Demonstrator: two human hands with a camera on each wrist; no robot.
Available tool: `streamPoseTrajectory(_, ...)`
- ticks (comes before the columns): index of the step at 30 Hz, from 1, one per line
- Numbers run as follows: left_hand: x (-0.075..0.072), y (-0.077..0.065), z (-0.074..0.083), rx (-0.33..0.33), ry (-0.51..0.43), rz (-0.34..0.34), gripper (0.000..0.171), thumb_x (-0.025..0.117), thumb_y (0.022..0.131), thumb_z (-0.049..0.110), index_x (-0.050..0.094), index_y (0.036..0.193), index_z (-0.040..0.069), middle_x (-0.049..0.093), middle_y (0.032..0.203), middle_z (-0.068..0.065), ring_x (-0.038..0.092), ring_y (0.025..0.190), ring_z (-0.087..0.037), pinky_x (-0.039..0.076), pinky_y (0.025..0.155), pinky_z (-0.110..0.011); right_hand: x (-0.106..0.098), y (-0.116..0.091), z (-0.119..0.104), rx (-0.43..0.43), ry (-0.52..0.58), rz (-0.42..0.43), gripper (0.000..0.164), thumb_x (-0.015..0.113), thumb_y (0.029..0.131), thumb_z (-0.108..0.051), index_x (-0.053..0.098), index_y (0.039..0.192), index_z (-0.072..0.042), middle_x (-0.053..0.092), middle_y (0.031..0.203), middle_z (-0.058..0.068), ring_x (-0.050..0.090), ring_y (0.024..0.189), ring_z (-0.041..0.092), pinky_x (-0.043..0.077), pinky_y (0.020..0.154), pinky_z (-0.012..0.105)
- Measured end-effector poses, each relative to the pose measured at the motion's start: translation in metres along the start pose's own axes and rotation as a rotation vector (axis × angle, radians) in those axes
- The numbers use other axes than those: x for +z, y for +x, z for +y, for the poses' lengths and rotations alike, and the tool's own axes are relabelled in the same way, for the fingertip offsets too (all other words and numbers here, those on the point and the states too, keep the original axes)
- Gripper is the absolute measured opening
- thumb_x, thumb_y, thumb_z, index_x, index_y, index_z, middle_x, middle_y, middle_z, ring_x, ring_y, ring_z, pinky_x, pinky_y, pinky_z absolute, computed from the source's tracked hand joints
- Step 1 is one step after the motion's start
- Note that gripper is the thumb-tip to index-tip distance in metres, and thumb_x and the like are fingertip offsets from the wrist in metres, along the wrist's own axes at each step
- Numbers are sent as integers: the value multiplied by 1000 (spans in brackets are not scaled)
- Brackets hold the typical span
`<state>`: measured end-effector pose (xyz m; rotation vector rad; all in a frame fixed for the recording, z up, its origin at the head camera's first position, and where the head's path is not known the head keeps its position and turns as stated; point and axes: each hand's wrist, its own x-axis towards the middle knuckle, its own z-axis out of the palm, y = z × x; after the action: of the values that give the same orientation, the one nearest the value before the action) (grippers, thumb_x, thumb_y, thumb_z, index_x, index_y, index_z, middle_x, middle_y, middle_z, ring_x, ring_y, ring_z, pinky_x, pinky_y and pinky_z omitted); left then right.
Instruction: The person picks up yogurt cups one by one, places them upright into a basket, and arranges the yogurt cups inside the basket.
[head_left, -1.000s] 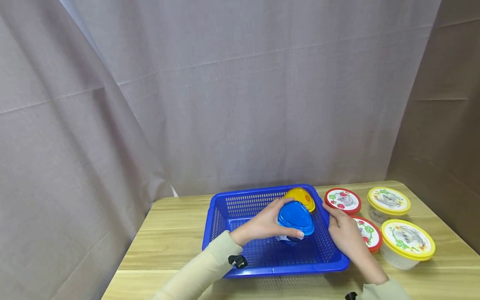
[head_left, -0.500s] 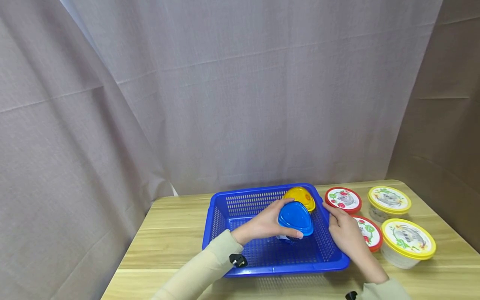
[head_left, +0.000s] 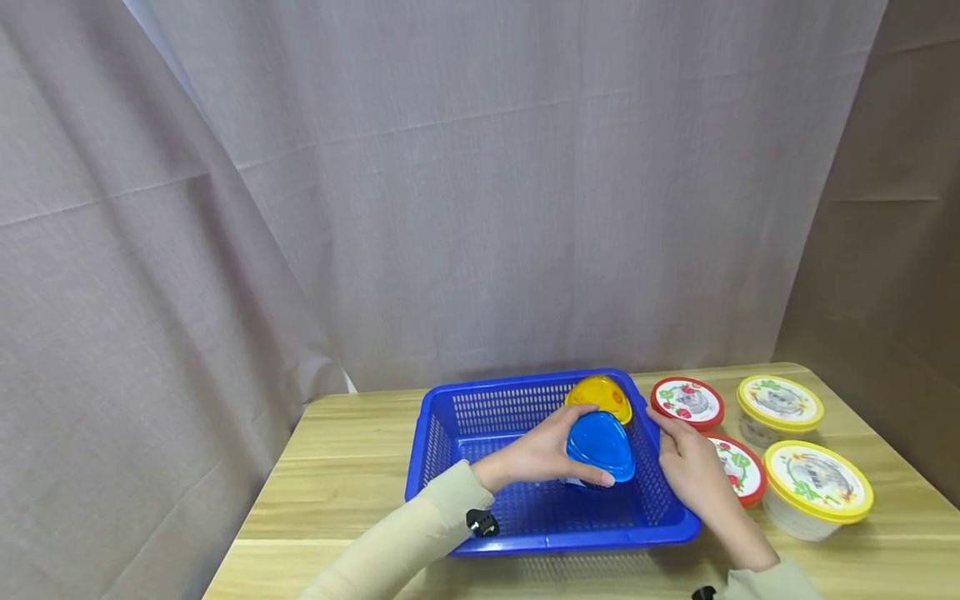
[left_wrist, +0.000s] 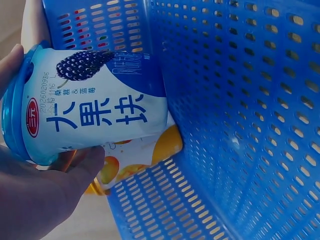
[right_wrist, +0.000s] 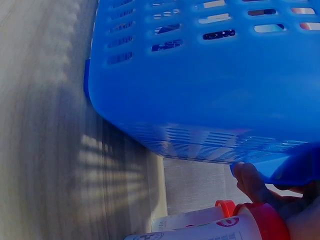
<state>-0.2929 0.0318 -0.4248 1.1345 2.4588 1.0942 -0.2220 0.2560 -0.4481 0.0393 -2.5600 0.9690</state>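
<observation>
My left hand (head_left: 543,450) grips a yogurt cup with a domed blue lid (head_left: 600,443), thumb on the near side and fingers on the far side. In the left wrist view, a dark berry picture marks the white wall of this cup (left_wrist: 95,100), which is inside the blue plastic basket (head_left: 555,542). Another yogurt cup, with a yellow lid (head_left: 598,396), lies behind it in the basket's far right corner, partly covered. My right hand (head_left: 692,467) holds the basket's right rim; in the right wrist view its fingers (right_wrist: 250,180) reach beneath the lip.
Right of the basket stand two red-lidded tubs, one at the back (head_left: 686,402) and one partly behind my right hand (head_left: 738,471). Two yellow-lidded tubs (head_left: 778,402) stand farther right on the wooden table (head_left: 345,450). A grey curtain (head_left: 480,208) hangs behind.
My left hand has shifted slightly right and toward the near side with the blue-lidded cup. My right hand stays at the basket's rim.
</observation>
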Motion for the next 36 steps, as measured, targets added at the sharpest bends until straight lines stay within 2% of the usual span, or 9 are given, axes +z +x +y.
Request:
streamPoseTrajectory(3,3,0,0,2,-5,-4,92,87,77,41,38,152,18,46,143,0,48,123,-10,43,103,-30,0,0,0,11,-2,-15,41,39,102,-3,53,139,9,56,130,34,53,71,25,42,64,37)
streamPoseTrajectory(8,5,0,0,-6,32,-6,94,86,77,45,37,153,22,44,145,-2,46,127,-12,42,105,-33,0,-1,-1,19,-4,-22,41,40,102,-3,53,139,8,54,132,35,54,73,25,43,66,38)
streamPoseTrajectory(15,5,1,3,-8,41,-16,93,85,77,47,37,153,26,33,153,-3,42,133,-16,41,107,-37,0,1,-2,26,2,-31,43,40,100,0,52,140,9,53,134,36,47,63,21,41,62,34)
streamPoseTrajectory(22,8,2,3,-15,46,-36,92,84,78,48,37,153,28,33,147,2,46,123,-13,45,100,-32,-1,1,-2,22,-16,-24,42,41,99,1,53,139,8,53,135,36,57,82,30,46,69,41)
streamPoseTrajectory(31,11,4,1,-27,14,-59,88,83,80,46,37,154,32,32,139,7,46,118,-12,45,99,-30,0,1,0,16,-13,-11,43,40,99,0,55,138,8,54,133,35,56,76,28,44,67,38)
streamPoseTrajectory(36,14,6,1,-12,17,-62,89,83,80,46,37,155,30,31,136,8,46,116,-11,44,99,-28,0,0,0,12,-8,-8,43,40,99,-1,55,138,8,55,132,35,54,73,26,43,67,37)
